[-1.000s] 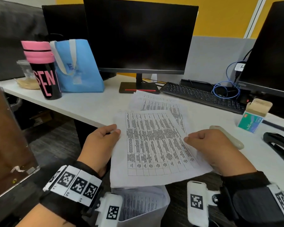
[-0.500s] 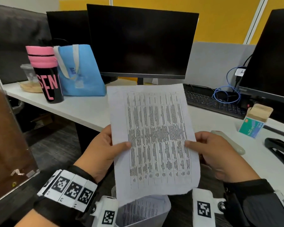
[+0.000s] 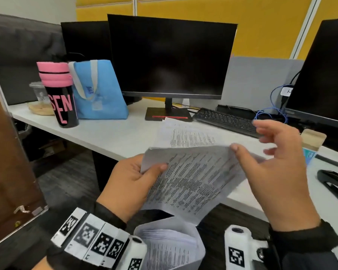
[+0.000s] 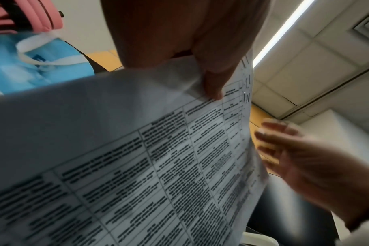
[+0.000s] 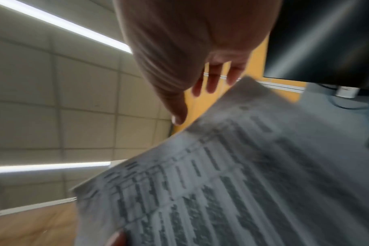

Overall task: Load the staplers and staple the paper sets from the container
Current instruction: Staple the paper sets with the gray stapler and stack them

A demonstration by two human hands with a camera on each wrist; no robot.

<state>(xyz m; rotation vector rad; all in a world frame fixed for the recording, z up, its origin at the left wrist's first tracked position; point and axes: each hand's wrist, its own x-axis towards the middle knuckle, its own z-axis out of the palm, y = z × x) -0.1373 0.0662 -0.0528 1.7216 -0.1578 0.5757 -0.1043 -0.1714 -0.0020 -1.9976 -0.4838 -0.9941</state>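
Observation:
A printed paper set (image 3: 191, 178) hangs tilted over the desk's front edge. My left hand (image 3: 129, 182) pinches its upper left corner, thumb on top; the left wrist view shows that thumb (image 4: 213, 83) on the sheet (image 4: 137, 149). My right hand (image 3: 271, 162) is spread open at the paper's upper right corner, only its thumb touching the edge. The right wrist view shows straight fingers (image 5: 211, 79) above the blurred paper (image 5: 242, 183). More printed sheets (image 3: 185, 135) lie on the desk. A white container (image 3: 200, 248) with papers sits below my wrists. A black stapler (image 3: 336, 182) lies at the right.
A staple box (image 3: 311, 141) stands behind my right hand. A monitor (image 3: 170, 59), a keyboard (image 3: 224, 119), a pink-and-black tumbler (image 3: 61, 94) and a blue bag (image 3: 100, 92) line the back of the desk (image 3: 105, 133). A second monitor (image 3: 324, 75) stands at the right.
The paper set was lifted off the desk, held upright, then tipped back and turned. My right hand let go of its right edge, opened and rose to the upper corner.

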